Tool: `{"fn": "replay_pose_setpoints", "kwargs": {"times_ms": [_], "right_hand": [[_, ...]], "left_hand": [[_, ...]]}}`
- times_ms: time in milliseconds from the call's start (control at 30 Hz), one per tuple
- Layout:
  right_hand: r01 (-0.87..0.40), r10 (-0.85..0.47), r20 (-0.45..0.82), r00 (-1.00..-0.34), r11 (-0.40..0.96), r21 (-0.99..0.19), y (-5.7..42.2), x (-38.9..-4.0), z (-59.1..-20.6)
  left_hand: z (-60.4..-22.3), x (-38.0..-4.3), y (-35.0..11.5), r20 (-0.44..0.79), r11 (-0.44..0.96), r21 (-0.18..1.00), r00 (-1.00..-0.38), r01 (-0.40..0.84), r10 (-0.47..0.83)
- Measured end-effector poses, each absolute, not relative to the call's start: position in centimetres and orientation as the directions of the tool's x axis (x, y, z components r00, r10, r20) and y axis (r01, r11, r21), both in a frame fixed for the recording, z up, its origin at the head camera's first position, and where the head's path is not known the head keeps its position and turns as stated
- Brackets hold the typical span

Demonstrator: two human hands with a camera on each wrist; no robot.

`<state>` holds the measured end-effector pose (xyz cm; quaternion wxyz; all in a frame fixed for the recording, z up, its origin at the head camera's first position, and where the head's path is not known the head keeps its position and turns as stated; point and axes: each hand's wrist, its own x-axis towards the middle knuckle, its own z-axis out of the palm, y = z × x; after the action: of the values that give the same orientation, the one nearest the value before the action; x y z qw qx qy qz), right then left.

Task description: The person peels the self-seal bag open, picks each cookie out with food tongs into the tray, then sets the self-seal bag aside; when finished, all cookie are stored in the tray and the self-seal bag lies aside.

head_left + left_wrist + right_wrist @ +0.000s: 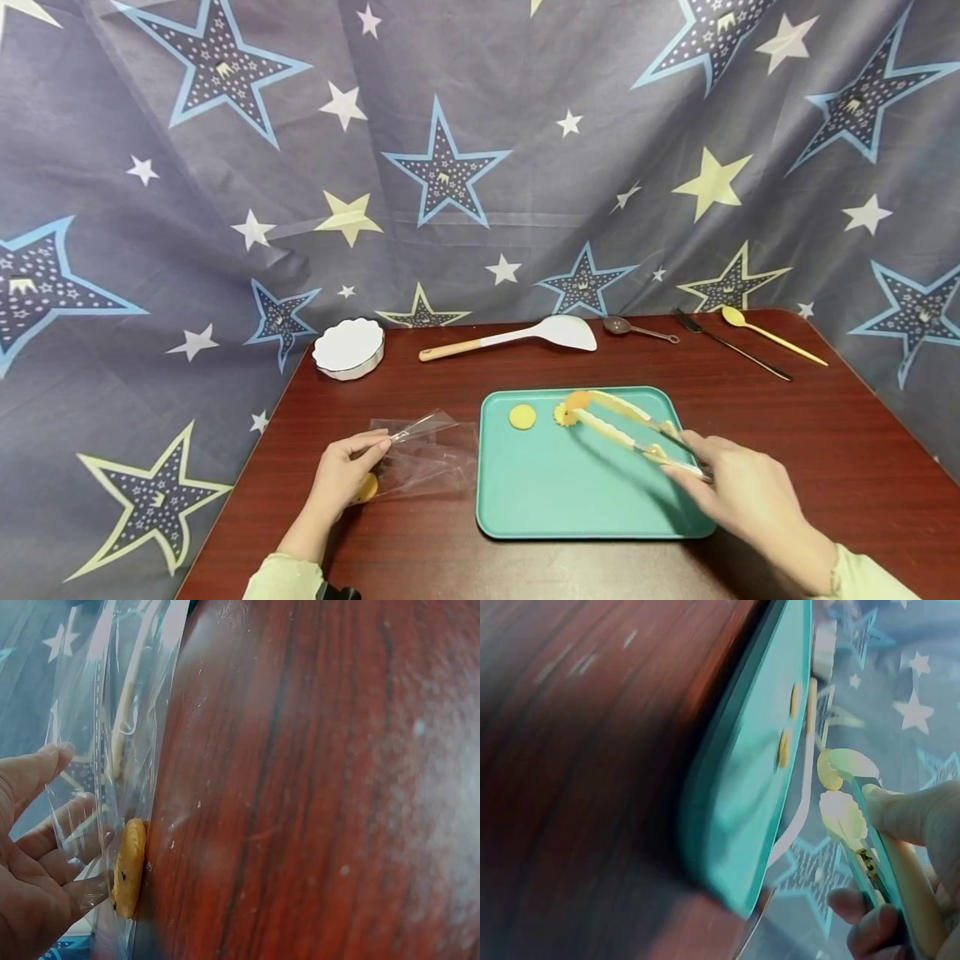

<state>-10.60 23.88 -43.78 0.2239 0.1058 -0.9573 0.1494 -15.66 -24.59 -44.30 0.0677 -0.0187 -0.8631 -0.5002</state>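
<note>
My left hand pinches the raised edge of a clear plastic bag between thumb and fingers. A yellow-brown cookie with dark specks lies in the film beside those fingers. My right hand grips a pair of tongs with pale yellow tips. Between the tips is an orange-yellow round cookie, raised over the green tray. On the tray are a smooth round cookie and a scalloped-edge cookie, the latter partly overlapped by the tongs in the head view.
Behind the tray lie a white spatula with a wooden handle, a brown measuring spoon, a dark fork and a yellow spoon. A white fluted dish stands at the back left. A star-patterned curtain hangs behind the table.
</note>
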Motion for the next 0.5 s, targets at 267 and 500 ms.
{"fn": "replay_pose_setpoints", "kwargs": {"times_ms": [267, 500], "right_hand": [[-0.162, -0.075, 0.329, -0.941, 0.956, -0.244, 26.8, -10.4, -44.4], [-0.13, -0.071, 0.233, -0.97, 0.96, -0.249, 27.8, -10.1, -44.7]], "left_hand": [[-44.4, -15.8, -24.7, 0.145, 0.51, 0.853, -0.989, 0.109, -0.031], [-44.4, -15.9, -24.8, 0.112, 0.487, 0.87, -0.993, 0.078, -0.041]]}}
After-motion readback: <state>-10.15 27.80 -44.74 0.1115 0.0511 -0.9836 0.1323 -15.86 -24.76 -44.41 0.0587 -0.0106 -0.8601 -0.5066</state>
